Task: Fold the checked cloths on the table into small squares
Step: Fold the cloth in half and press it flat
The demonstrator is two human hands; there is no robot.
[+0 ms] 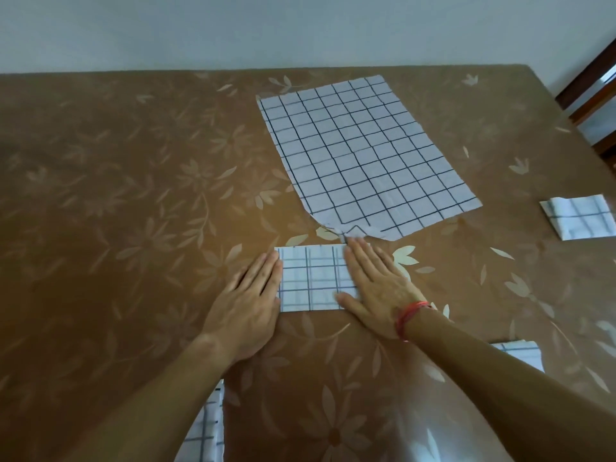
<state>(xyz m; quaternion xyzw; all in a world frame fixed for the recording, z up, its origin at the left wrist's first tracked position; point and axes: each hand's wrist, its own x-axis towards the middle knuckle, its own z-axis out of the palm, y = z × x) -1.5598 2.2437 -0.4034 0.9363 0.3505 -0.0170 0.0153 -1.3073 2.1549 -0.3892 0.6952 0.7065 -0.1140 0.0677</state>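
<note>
Showing at the bottom edge, left of centre: a piece of checked cloth (206, 425), partly cut off by the frame. Laying the left hand (248, 301) flat on the brown flowered table (100, 211), with straight fingers held together and touching the left edge of the folded cloth (311, 278). Holding that folded cloth as a wide rectangle near the front middle of the table, between both hands. Pressing the right hand (376, 285) down on its right end, palm flat, with straight fingers and the thumb spread over the near corner. Gripping nothing with either hand. Wearing a red thread bracelet (408, 316) on the right wrist. Lying just beyond the right fingertips: an unfolded checked cloth (363, 158), spread flat toward the far edge, crumpled at its near corner. Peeking out from behind the right forearm: another checked piece (520, 353). Sitting near the table's right edge, well apart from the hands: a small folded square (580, 216). Standing past the far right corner: a dark wooden chair (596, 91).
</note>
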